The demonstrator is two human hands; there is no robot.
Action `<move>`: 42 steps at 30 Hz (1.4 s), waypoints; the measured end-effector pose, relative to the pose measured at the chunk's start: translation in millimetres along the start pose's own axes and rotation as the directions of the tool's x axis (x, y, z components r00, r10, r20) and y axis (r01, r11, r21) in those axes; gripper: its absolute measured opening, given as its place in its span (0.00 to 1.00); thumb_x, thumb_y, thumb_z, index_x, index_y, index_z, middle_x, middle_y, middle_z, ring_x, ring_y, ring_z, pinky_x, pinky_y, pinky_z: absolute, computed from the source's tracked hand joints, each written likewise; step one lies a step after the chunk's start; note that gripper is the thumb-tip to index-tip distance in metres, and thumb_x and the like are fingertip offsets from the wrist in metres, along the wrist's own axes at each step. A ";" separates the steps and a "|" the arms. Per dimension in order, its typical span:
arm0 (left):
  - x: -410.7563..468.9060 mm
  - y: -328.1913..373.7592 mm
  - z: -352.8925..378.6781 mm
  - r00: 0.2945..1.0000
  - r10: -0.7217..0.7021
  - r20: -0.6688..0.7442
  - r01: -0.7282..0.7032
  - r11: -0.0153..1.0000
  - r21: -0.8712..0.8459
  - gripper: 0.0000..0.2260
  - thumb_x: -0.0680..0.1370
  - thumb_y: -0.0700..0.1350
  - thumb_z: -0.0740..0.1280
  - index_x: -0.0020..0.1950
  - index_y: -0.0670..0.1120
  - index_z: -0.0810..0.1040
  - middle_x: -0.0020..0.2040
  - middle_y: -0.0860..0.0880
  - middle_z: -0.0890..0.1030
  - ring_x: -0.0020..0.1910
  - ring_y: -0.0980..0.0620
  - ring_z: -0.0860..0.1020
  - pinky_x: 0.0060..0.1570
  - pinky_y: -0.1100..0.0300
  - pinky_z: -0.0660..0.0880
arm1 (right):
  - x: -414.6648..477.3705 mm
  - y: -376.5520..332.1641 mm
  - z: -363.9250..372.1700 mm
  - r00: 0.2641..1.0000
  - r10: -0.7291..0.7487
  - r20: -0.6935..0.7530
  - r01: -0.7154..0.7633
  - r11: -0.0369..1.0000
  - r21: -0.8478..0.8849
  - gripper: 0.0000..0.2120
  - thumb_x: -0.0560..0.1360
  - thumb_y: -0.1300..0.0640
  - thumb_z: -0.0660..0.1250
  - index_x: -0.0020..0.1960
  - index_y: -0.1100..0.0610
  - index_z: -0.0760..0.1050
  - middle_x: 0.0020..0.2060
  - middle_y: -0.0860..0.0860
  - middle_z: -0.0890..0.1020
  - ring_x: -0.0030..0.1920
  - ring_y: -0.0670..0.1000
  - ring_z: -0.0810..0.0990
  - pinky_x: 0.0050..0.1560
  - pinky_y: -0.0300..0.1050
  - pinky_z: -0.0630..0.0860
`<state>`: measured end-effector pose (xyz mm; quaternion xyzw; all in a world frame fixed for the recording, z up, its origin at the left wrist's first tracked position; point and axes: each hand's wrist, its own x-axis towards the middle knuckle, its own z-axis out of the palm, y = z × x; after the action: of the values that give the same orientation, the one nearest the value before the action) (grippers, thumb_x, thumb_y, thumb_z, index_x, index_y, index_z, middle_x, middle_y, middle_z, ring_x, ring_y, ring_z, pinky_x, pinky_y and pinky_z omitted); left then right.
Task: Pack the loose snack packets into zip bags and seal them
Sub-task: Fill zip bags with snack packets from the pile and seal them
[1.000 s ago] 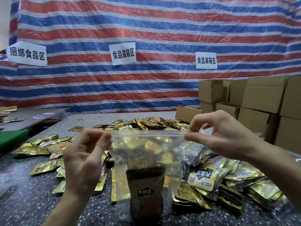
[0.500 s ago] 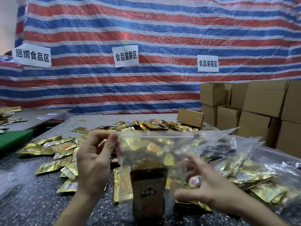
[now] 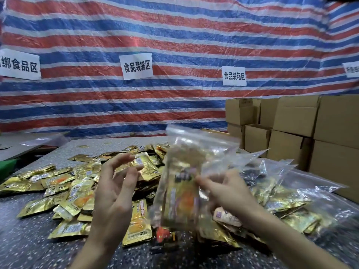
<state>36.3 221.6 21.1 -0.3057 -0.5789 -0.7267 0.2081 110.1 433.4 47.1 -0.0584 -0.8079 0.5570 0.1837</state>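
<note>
Right hand [image 3: 223,193] pinches the filled zip bag [image 3: 180,200] mid-body, up over the loose packets [image 3: 62,181]; left hand [image 3: 114,189] free, fingers spread. Seal strip blurred — I can't confirm it's closed. My read: set it with the packed bags [image 3: 295,193] at right, then fetch an empty one.

A clear zip bag [image 3: 184,162] stands roughly upright in the air, leaning a little, its top strip uppermost and its outline smeared by blur, with gold packets and one dark-labelled packet showing through the plastic; the right hand [image 3: 223,193] pinches it at mid-height on its right edge. Loose gold foil snack packets [image 3: 58,183] lie scattered and overlapping across the speckled surface [image 3: 29,239] to the left and behind it. More filled zip bags [image 3: 287,191] are heaped on the right.
</note>
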 end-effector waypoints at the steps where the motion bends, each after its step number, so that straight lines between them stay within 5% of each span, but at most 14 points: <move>1: -0.9 -0.9 -0.3 1.000 -0.009 0.016 0.009 1.000 0.017 0.13 0.77 0.52 0.63 0.60 0.53 0.75 0.56 0.52 0.82 0.57 0.51 0.82 0.56 0.49 0.78 | 10.6 -6.2 -8.4 0.997 0.029 -0.068 -0.025 0.998 0.059 0.11 0.79 0.58 0.69 0.44 0.64 0.84 0.41 0.61 0.86 0.28 0.54 0.81 0.26 0.43 0.77; 6: -6.7 -5.7 3.1 0.994 -0.034 0.105 0.023 0.994 0.103 0.08 0.76 0.51 0.64 0.53 0.57 0.79 0.51 0.48 0.82 0.53 0.52 0.82 0.52 0.56 0.77 | 81.4 -31.1 -60.4 0.913 0.264 -0.312 -0.064 0.847 0.528 0.07 0.80 0.64 0.67 0.54 0.68 0.78 0.51 0.60 0.82 0.34 0.51 0.86 0.30 0.38 0.80; 8: -8.7 -6.3 5.0 0.990 -0.045 0.132 0.027 0.991 0.131 0.07 0.75 0.51 0.64 0.51 0.59 0.79 0.51 0.50 0.82 0.53 0.54 0.81 0.51 0.60 0.76 | 103.9 -21.8 -74.1 0.876 0.333 -0.349 -0.094 0.828 0.553 0.08 0.81 0.64 0.65 0.58 0.66 0.76 0.51 0.60 0.80 0.34 0.53 0.86 0.29 0.39 0.80; 9: -9.3 -6.2 5.8 0.989 -0.043 0.144 0.023 0.990 0.139 0.07 0.75 0.51 0.64 0.50 0.59 0.79 0.51 0.51 0.82 0.53 0.54 0.81 0.51 0.61 0.75 | 111.4 -11.6 -77.3 0.860 0.351 -0.370 -0.154 0.871 0.467 0.08 0.81 0.64 0.64 0.59 0.66 0.75 0.49 0.60 0.80 0.34 0.53 0.85 0.28 0.39 0.79; 11: -10.3 -6.6 7.3 0.986 -0.031 0.163 0.007 0.989 0.146 0.06 0.75 0.50 0.64 0.50 0.59 0.79 0.51 0.54 0.82 0.53 0.53 0.81 0.51 0.59 0.76 | 115.5 15.6 -80.6 0.853 0.275 -0.443 -0.346 0.935 -0.084 0.12 0.80 0.57 0.67 0.57 0.66 0.74 0.42 0.57 0.82 0.33 0.54 0.82 0.28 0.44 0.79; 13: -10.9 -7.6 7.0 0.985 -0.017 0.171 -0.010 0.988 0.154 0.06 0.75 0.49 0.64 0.49 0.58 0.79 0.51 0.56 0.81 0.52 0.51 0.81 0.52 0.56 0.76 | 110.1 37.5 -80.9 0.878 0.127 -0.462 -0.413 0.690 -0.595 0.14 0.79 0.48 0.67 0.52 0.60 0.74 0.40 0.55 0.81 0.40 0.56 0.82 0.41 0.50 0.82; 15: -11.4 -9.4 7.2 0.984 -0.016 0.175 -0.012 0.988 0.153 0.07 0.75 0.50 0.65 0.49 0.60 0.79 0.50 0.56 0.82 0.52 0.53 0.81 0.52 0.54 0.76 | 104.5 47.7 -80.4 0.882 0.046 -0.470 -0.414 0.554 -0.722 0.13 0.79 0.46 0.64 0.48 0.56 0.73 0.41 0.54 0.80 0.47 0.57 0.83 0.50 0.53 0.81; 17: -11.7 -10.6 7.3 0.983 -0.018 0.184 -0.012 0.987 0.157 0.07 0.75 0.50 0.65 0.49 0.60 0.79 0.50 0.55 0.83 0.52 0.53 0.82 0.52 0.53 0.76 | 102.9 44.3 -78.0 0.883 0.005 -0.469 -0.410 0.494 -0.767 0.14 0.80 0.45 0.63 0.44 0.55 0.72 0.41 0.52 0.81 0.45 0.55 0.82 0.47 0.50 0.81; 22: -13.7 -8.2 8.7 0.980 -0.015 0.197 -0.019 0.985 0.171 0.08 0.75 0.49 0.65 0.50 0.61 0.79 0.50 0.56 0.83 0.51 0.55 0.82 0.51 0.55 0.77 | 88.7 15.9 -64.4 0.887 -0.143 -0.440 -0.337 0.451 -0.826 0.15 0.81 0.47 0.59 0.44 0.58 0.72 0.41 0.54 0.81 0.42 0.56 0.80 0.43 0.48 0.79; 25: -14.7 -6.6 9.8 0.980 -0.007 0.201 -0.032 0.981 0.194 0.08 0.76 0.48 0.65 0.50 0.61 0.79 0.49 0.57 0.83 0.51 0.55 0.82 0.50 0.55 0.78 | 69.5 7.1 -37.6 0.888 -0.293 -0.353 -0.105 0.618 -0.779 0.20 0.80 0.46 0.60 0.34 0.56 0.70 0.30 0.51 0.76 0.32 0.53 0.75 0.42 0.51 0.80; 28: -15.5 -8.1 9.7 0.979 -0.012 0.205 -0.031 0.978 0.209 0.07 0.76 0.48 0.65 0.50 0.60 0.78 0.49 0.56 0.82 0.51 0.52 0.82 0.50 0.52 0.80 | 45.8 17.8 2.4 0.846 -0.445 -0.294 0.216 0.789 -0.575 0.23 0.79 0.46 0.64 0.29 0.53 0.69 0.23 0.46 0.71 0.25 0.45 0.70 0.31 0.42 0.73; 32: -17.3 -11.6 9.2 0.976 0.006 0.219 -0.066 0.962 0.266 0.05 0.77 0.49 0.65 0.51 0.58 0.77 0.49 0.57 0.80 0.50 0.52 0.80 0.48 0.53 0.80 | 14.5 48.6 48.5 0.795 -0.542 -0.272 0.463 0.832 -0.305 0.19 0.78 0.46 0.66 0.31 0.47 0.67 0.23 0.43 0.70 0.24 0.43 0.70 0.26 0.33 0.65; 36: -12.7 -10.3 5.3 0.965 0.084 0.247 -0.169 0.922 0.348 0.07 0.77 0.53 0.65 0.53 0.54 0.76 0.49 0.59 0.79 0.50 0.55 0.79 0.46 0.67 0.75 | 8.3 64.7 60.0 0.780 -0.576 -0.243 0.538 0.817 -0.209 0.16 0.78 0.44 0.63 0.34 0.48 0.70 0.28 0.46 0.75 0.25 0.45 0.70 0.24 0.40 0.67; 42: 4.1 -1.5 -30.7 0.948 0.095 0.305 -0.277 0.719 0.637 0.10 0.77 0.51 0.66 0.57 0.51 0.76 0.49 0.57 0.78 0.49 0.61 0.76 0.47 0.67 0.74 | -0.3 75.1 61.2 0.838 -0.545 -0.017 0.540 0.834 -0.109 0.07 0.75 0.44 0.65 0.41 0.45 0.75 0.30 0.53 0.76 0.26 0.43 0.70 0.26 0.37 0.66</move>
<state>26.1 192.4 18.4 -0.3558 -0.7893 -0.3991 0.3019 80.0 407.6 -41.2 0.1507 -0.8135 0.4395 0.3497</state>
